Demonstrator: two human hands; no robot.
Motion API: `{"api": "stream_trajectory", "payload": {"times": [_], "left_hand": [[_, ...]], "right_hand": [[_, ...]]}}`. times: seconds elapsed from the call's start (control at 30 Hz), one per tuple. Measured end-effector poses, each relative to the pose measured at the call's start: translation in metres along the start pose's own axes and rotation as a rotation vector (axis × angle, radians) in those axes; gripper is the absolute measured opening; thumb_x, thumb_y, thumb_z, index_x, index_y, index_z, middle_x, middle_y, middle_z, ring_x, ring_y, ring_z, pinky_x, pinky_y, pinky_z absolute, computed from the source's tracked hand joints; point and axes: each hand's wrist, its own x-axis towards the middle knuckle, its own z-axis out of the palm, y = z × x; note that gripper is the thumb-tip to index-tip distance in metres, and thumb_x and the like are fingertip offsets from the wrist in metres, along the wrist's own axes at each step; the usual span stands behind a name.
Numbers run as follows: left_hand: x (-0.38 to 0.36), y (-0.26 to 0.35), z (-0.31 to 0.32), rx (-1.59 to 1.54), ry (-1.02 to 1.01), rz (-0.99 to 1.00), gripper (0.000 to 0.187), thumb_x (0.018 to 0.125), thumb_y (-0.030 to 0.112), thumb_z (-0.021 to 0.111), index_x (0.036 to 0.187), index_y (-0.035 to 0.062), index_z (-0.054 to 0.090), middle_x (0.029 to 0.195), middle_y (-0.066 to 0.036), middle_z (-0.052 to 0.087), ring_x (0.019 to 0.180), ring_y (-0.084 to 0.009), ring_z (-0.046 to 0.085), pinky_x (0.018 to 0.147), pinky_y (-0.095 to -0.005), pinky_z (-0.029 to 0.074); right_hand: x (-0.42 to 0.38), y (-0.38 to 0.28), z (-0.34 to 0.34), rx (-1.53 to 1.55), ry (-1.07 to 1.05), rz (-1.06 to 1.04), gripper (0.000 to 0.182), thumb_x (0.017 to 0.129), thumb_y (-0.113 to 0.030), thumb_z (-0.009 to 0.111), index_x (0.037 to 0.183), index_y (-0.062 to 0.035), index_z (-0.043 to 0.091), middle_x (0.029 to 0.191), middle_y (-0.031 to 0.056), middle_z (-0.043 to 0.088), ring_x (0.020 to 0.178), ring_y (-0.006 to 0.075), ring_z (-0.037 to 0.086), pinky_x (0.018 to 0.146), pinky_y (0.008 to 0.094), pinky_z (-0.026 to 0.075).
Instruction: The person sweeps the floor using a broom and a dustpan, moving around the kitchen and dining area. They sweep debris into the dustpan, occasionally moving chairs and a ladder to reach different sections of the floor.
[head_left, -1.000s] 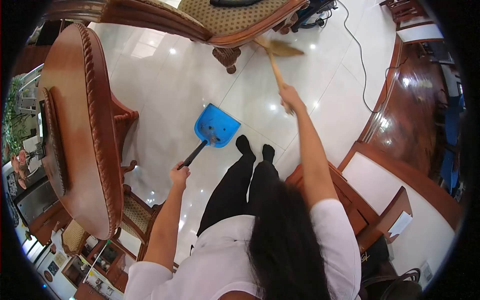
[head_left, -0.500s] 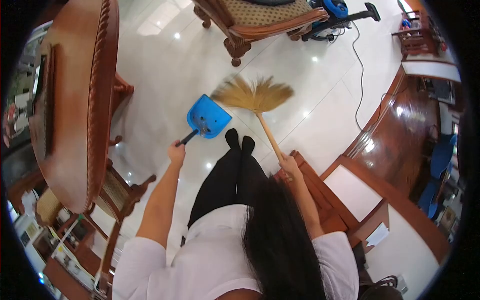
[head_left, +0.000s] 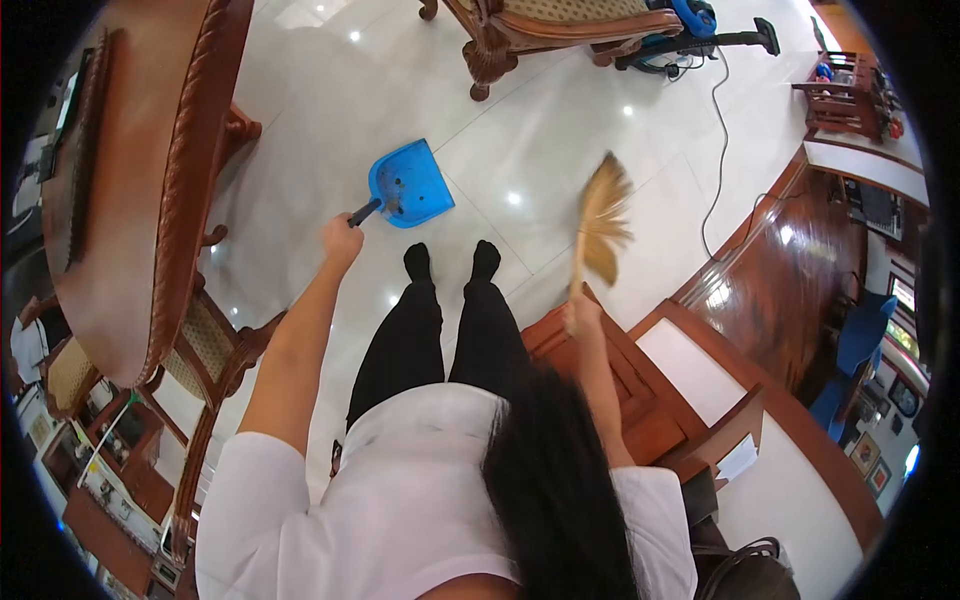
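Note:
My left hand [head_left: 343, 243] is closed round the dark handle of a blue dustpan [head_left: 412, 185], which has dark bits of debris in it. The dustpan is in front of my left foot, over the pale tiled floor [head_left: 510, 160]. Off to the right, my right hand [head_left: 582, 316] grips the handle of a straw broom [head_left: 604, 222]. Its bristles point forward and stand apart from the dustpan. Whether the bristles touch the floor I cannot tell.
A large wooden table [head_left: 130, 200] is at the left, with a chair [head_left: 205, 345] beside it. Ahead stand a carved wooden seat [head_left: 590, 32] and a vacuum cleaner [head_left: 690, 45] with its cord trailing. A wooden cabinet [head_left: 625, 380] is near my right arm.
The broom has swung right, away from the dustpan, and its bristles have turned. My left hand has moved the dustpan slightly. My feet have moved apart, and the view has shifted.

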Motion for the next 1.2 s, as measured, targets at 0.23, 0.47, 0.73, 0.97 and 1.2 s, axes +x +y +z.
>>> {"api": "stream_trajectory", "payload": {"times": [0.23, 0.47, 0.73, 0.97, 1.2], "left_hand": [[0.01, 0.014, 0.013, 0.036, -0.017, 0.184, 0.023, 0.069, 0.004, 0.047, 0.09, 0.0001, 0.055, 0.075, -0.023, 0.057, 0.075, -0.0374, 0.056, 0.068, -0.0452, 0.043], [0.027, 0.01, 0.01, 0.023, -0.09, 0.226, 0.022, 0.07, 0.005, 0.046, 0.09, -0.0001, 0.055, 0.074, -0.023, 0.057, 0.074, -0.0377, 0.056, 0.065, -0.0457, 0.044], [0.034, -0.073, -0.036, -0.174, -0.085, 0.196, 0.031, 0.065, 0.005, 0.05, 0.093, -0.0007, 0.058, 0.083, -0.023, 0.058, 0.078, -0.0343, 0.057, 0.074, -0.038, 0.044], [0.0, -0.092, -0.072, -0.091, -0.114, 0.064, 0.031, 0.065, 0.005, 0.051, 0.094, 0.0006, 0.059, 0.084, -0.022, 0.058, 0.08, -0.0335, 0.057, 0.074, -0.037, 0.044], [0.002, -0.102, -0.048, -0.026, -0.071, 0.016, 0.032, 0.066, 0.004, 0.05, 0.096, 0.002, 0.059, 0.086, -0.023, 0.058, 0.083, -0.0343, 0.056, 0.076, -0.037, 0.044]], "right_hand": [[-0.036, 0.097, 0.181, -0.196, -0.159, -0.11, 0.017, 0.08, -0.019, 0.043, 0.089, -0.0046, 0.045, 0.053, 0.006, 0.041, 0.04, 0.0161, 0.044, 0.034, 0.0297, 0.039], [-0.181, 0.074, 0.086, -0.188, -0.456, -0.071, 0.04, 0.083, -0.012, 0.045, 0.123, -0.0124, 0.04, 0.054, 0.0013, 0.044, 0.039, 0.0089, 0.041, 0.032, 0.021, 0.032], [-0.256, 0.094, -0.026, -0.243, 0.019, -0.144, 0.042, 0.082, -0.005, 0.041, 0.124, -0.0084, 0.038, 0.052, 0.0028, 0.047, 0.037, 0.0093, 0.04, 0.031, 0.0213, 0.031], [-0.086, 0.102, 0.124, 0.02, -0.123, -0.051, 0.019, 0.077, -0.01, 0.048, 0.094, -0.0028, 0.053, 0.047, 0.0045, 0.042, 0.033, 0.0135, 0.041, 0.027, 0.0264, 0.032], [-0.127, 0.12, 0.177, -0.265, -0.575, -0.032, 0.037, 0.078, -0.01, 0.05, 0.115, -0.0042, 0.047, 0.051, 0.0056, 0.046, 0.037, 0.0121, 0.042, 0.031, 0.0246, 0.033]]}}
